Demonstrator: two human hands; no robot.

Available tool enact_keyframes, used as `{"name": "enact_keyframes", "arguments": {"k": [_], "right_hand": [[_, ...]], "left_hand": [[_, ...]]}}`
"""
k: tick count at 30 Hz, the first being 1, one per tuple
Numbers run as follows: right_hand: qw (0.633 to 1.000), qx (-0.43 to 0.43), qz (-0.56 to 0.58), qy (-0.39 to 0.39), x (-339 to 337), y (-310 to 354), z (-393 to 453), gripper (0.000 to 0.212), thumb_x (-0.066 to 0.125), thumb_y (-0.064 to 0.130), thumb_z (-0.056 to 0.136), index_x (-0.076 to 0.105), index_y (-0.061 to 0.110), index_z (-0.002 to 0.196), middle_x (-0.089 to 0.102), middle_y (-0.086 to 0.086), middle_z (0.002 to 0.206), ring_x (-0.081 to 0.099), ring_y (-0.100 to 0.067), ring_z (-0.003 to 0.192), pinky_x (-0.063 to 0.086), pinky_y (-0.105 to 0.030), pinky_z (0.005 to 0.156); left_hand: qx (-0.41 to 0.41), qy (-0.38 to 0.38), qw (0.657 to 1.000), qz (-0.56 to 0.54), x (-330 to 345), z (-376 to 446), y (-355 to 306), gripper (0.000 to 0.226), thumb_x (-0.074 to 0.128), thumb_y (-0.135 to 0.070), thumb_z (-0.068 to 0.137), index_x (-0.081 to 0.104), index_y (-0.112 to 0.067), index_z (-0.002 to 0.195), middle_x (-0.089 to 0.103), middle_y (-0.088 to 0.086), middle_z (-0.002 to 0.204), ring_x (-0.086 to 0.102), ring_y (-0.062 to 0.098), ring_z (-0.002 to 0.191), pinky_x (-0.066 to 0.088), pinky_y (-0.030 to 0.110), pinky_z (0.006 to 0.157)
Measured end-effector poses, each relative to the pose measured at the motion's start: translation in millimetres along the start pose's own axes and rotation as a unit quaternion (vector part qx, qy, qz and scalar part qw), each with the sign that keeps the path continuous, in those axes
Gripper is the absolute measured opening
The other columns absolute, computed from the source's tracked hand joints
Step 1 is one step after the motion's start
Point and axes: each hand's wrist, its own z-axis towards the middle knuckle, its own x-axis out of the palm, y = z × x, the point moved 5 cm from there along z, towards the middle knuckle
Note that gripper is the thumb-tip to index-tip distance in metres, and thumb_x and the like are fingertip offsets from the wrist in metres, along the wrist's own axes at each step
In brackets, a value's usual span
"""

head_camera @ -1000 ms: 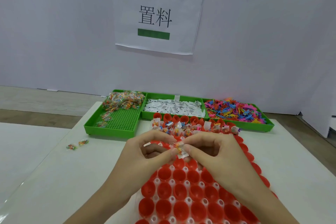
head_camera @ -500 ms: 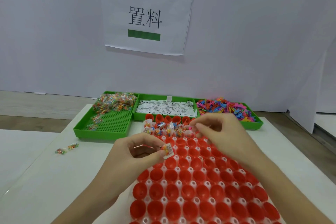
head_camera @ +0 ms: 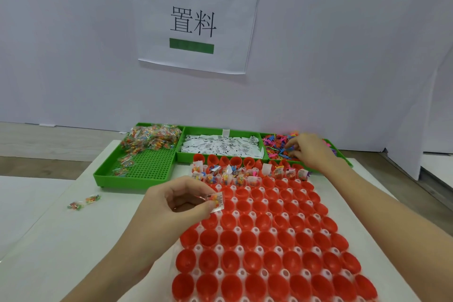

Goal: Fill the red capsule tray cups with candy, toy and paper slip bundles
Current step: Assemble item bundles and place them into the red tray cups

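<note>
a: what is the left hand (head_camera: 182,200) doing?

b: its thumb and fingertips pinch a small candy packet with a paper slip (head_camera: 217,200), held flat and upright just over the near left edge of the red capsule tray (head_camera: 259,250). it reads as a half-made bundle, kept above the empty cups so it can drop in once a toy joins it.

a: and the right hand (head_camera: 307,152)?

b: it reaches to the far right, fingers curled down into the pile of coloured plastic toys (head_camera: 277,146) in the right green bin (head_camera: 349,162). it seems to be picking one out, but whether it has a toy pinched yet cannot be told.

a: where do the supplies sit?

b: three green bins line the far edge of the tray, within easy reach: candy packets (head_camera: 152,138) in the left bin (head_camera: 137,174), white paper slips (head_camera: 220,147) in the middle bin (head_camera: 180,152), toys on the right.

a: how full is the tray?

b: only the far rows hold bundles (head_camera: 235,175); the very farthest cups and all the nearer rows show bare red. most of the work looks to be ahead.

a: anything else?

b: two stray candy packets (head_camera: 84,202) lie on the white table (head_camera: 49,240) to the left, and a paper sign (head_camera: 196,19) with printed characters hangs on the wall behind.
</note>
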Motion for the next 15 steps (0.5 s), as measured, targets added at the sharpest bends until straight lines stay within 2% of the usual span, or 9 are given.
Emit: {"name": "enact_keyframes", "arguments": {"k": [3,6,10,13,15], "right_hand": [[0.999,0.000,-0.033,-0.021,2,-1,3,0.006,0.076,0.013,0.088,0.079,0.016,0.093,0.071,-0.007,0.106,0.067,-0.025,0.095,0.056,-0.039,0.084],[0.998,0.008,-0.025,-0.061,4,-3,5,0.005,0.075,0.014,0.088,0.077,0.012,0.092,0.069,-0.007,0.099,0.066,-0.027,0.093,0.053,-0.037,0.078],[0.974,0.057,0.180,-0.123,-6,-5,-4,0.007,0.075,0.016,0.091,0.079,0.011,0.094,0.073,0.000,0.085,0.065,-0.012,0.077,0.047,-0.025,0.074],[0.930,0.076,0.333,-0.137,-21,7,-27,0.005,0.077,0.024,0.089,0.079,0.020,0.092,0.075,0.010,0.074,0.070,-0.007,0.070,0.050,-0.016,0.065],[0.891,0.076,0.429,-0.125,-30,23,-49,0.004,0.078,0.024,0.089,0.079,0.023,0.093,0.077,0.008,0.077,0.074,-0.009,0.072,0.055,-0.017,0.060]], "left_hand": [[0.001,0.003,1.000,0.004,0,0,0,0.013,0.084,-0.008,0.078,0.080,-0.018,0.086,0.077,0.006,0.084,0.073,0.012,0.075,0.054,0.015,0.068],[0.005,0.003,1.000,0.006,0,0,0,0.013,0.084,-0.008,0.078,0.080,-0.018,0.085,0.077,0.005,0.085,0.072,0.012,0.076,0.055,0.016,0.069],[0.007,0.005,1.000,0.002,1,0,-1,0.013,0.085,-0.013,0.077,0.080,-0.018,0.087,0.077,0.005,0.086,0.073,0.013,0.077,0.055,0.016,0.070],[0.008,0.003,1.000,-0.008,2,-1,-2,0.014,0.086,-0.018,0.073,0.080,-0.019,0.086,0.077,0.004,0.086,0.073,0.012,0.077,0.054,0.014,0.069],[0.008,0.005,1.000,-0.012,4,-2,-2,0.015,0.085,-0.019,0.073,0.081,-0.020,0.087,0.078,0.005,0.087,0.073,0.012,0.078,0.054,0.014,0.069]]}}
